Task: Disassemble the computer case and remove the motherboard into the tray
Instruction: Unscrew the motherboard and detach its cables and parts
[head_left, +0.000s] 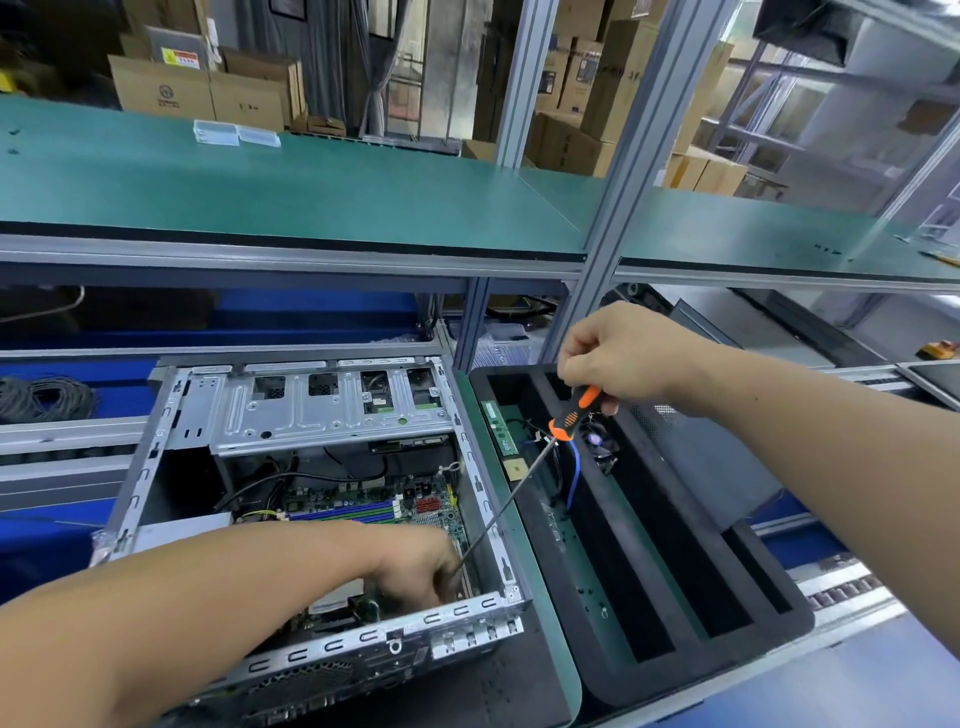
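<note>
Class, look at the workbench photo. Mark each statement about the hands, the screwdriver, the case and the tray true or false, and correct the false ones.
1. The right hand holds the screwdriver. True.
2. The left hand rests in the tray. False: it is inside the case.
3. The motherboard lies in the tray. False: it sits in the case.
4. The tray is right of the case. True.

Electronics disassembly workshop: my bench sits under a green-matted shelf (311, 192) on aluminium framing (618, 208), with stacked cardboard boxes (208, 88) behind.
</note>
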